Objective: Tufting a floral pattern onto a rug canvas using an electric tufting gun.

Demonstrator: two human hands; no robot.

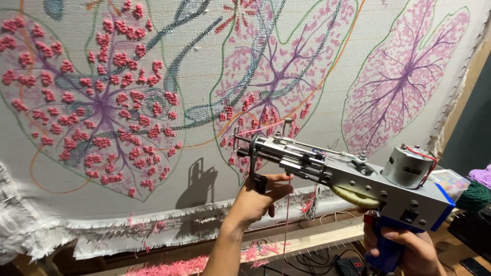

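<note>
Grey metal tufting gun (353, 176) points up-left at the pale leaf-patterned tufting cloth (204, 76), left hand (258, 197) clamped on its front handle, right hand (404, 250) wrapped around its blue grip lower right.

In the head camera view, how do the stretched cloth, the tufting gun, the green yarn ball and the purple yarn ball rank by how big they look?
1. Stretched cloth
2. Tufting gun, though nearness to the camera enlarges it
3. Green yarn ball and purple yarn ball: both cut off at the edge, so unranked.
</note>
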